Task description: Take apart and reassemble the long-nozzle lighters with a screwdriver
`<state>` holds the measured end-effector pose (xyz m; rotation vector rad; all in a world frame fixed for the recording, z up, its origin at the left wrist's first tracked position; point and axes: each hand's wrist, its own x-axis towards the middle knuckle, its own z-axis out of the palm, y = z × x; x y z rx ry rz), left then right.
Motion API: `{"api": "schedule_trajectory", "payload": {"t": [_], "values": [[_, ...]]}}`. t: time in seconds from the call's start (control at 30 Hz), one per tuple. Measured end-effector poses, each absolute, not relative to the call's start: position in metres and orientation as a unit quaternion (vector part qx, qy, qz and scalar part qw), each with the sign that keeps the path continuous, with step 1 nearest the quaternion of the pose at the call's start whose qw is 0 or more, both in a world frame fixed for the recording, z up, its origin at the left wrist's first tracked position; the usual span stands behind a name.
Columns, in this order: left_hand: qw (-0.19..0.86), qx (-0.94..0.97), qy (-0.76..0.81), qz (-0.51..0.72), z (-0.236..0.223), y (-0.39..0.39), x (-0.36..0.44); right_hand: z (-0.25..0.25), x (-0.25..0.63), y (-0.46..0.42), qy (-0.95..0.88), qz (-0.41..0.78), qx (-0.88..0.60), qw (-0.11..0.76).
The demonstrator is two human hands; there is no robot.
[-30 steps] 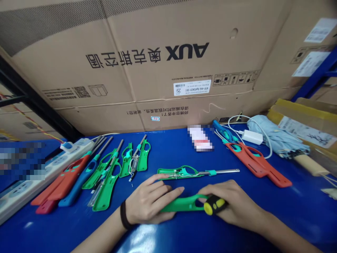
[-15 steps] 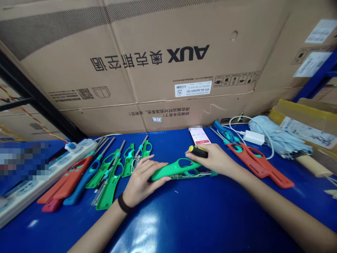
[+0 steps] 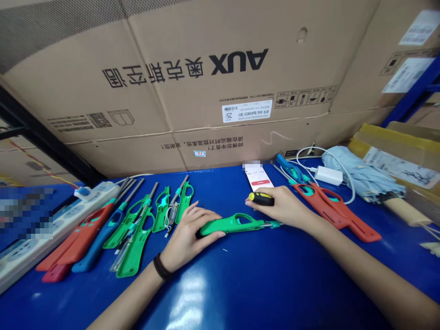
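A green long-nosed lighter (image 3: 237, 223) lies on the blue table (image 3: 261, 279), its cover half sitting on the open half with the metal tube. My left hand (image 3: 187, 236) grips its handle end, fingers curled round it. My right hand (image 3: 280, 206) is closed on a small screwdriver with a yellow and black handle (image 3: 260, 198) and rests against the lighter's trigger end.
Several green, blue and red lighters and open green shells (image 3: 137, 227) lie at the left beside a white power strip (image 3: 41, 229). Red and blue lighters (image 3: 330, 208), a white charger (image 3: 329, 175), a phone (image 3: 258, 176) and a folded umbrella (image 3: 364, 178) are at the right. A big cardboard box (image 3: 220, 82) stands behind.
Both hands carried the green cover away from me and set it onto the open lighter half. Since half a second ago it has been lowered flat onto that half.
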<state>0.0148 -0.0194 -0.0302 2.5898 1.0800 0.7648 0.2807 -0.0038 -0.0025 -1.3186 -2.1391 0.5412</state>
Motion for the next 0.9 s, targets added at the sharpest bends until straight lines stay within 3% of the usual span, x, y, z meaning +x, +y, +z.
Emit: {"api": "schedule_trajectory", "payload": {"t": [0.23,0.53,0.9], "values": [[0.129,0.887,0.377,0.233,-0.031,-0.018,0.015,-0.003,0.283,-0.005,-0.806,0.2,-0.486,0.272],[0.145,0.881,0.389,0.227,-0.034,-0.015,0.017,-0.003,0.284,-0.004,-0.846,0.222,-0.45,0.18],[0.2,0.877,0.399,0.179,-0.024,-0.011,0.022,-0.011,0.278,-0.007,-0.841,0.277,-0.421,0.198]]}}
